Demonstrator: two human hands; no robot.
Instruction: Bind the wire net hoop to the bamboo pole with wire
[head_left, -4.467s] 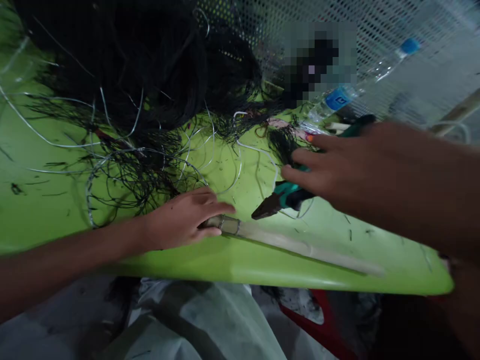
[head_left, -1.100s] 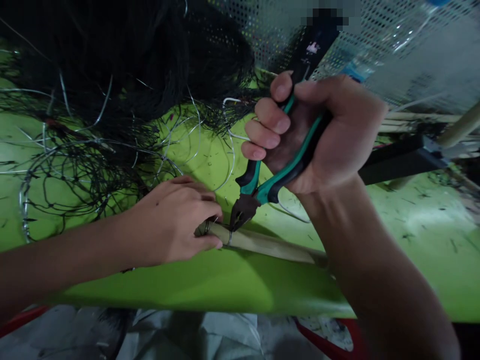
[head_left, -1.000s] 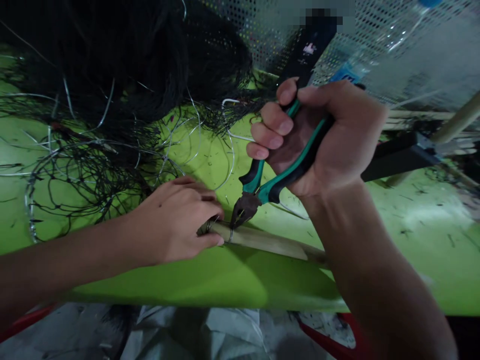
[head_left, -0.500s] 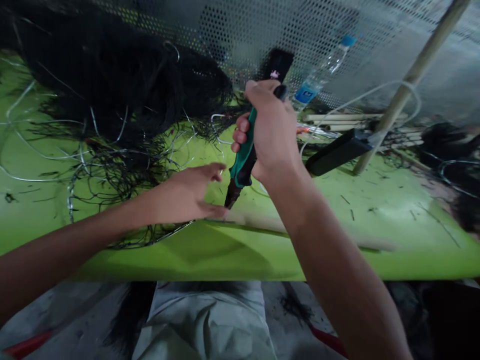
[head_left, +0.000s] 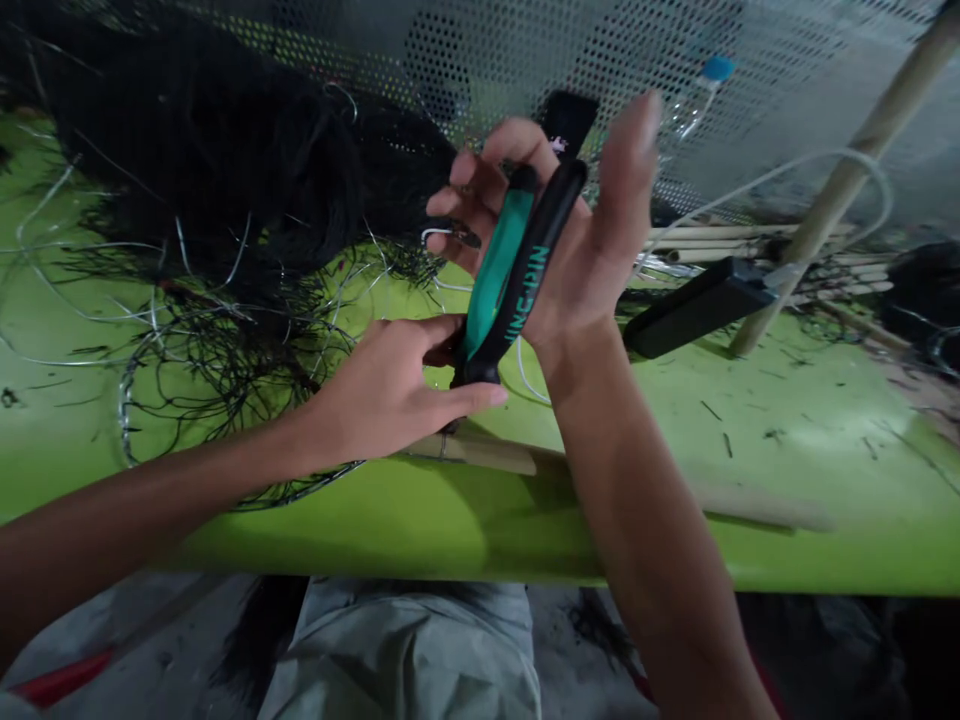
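A pair of pliers (head_left: 525, 265) with green and black handles stands tilted over the table, its jaws pointing down. My left hand (head_left: 390, 390) pinches the pliers near the pivot between thumb and fingers. Behind the handles, my right hand (head_left: 577, 230) is spread, palm up, thumb and fingers apart; the handles lie across its palm. Under the jaws is a wooden stick (head_left: 495, 453), bound with thin wire and joined to a black net (head_left: 232, 360). The jaw tips are mostly hidden by my left hand.
Black netting (head_left: 202, 150) is heaped at the back left among loose clear wires. At the right are a black box-like object (head_left: 697, 305), an upright wooden pole (head_left: 840, 190), and a bundle of sticks (head_left: 705, 243). A bottle (head_left: 694, 105) and a phone-like dark object (head_left: 570, 120) stand behind.
My right hand has loosened from around the plier handles and spread its fingers. My left hand, free of the pliers before, has taken hold of them near the pivot.
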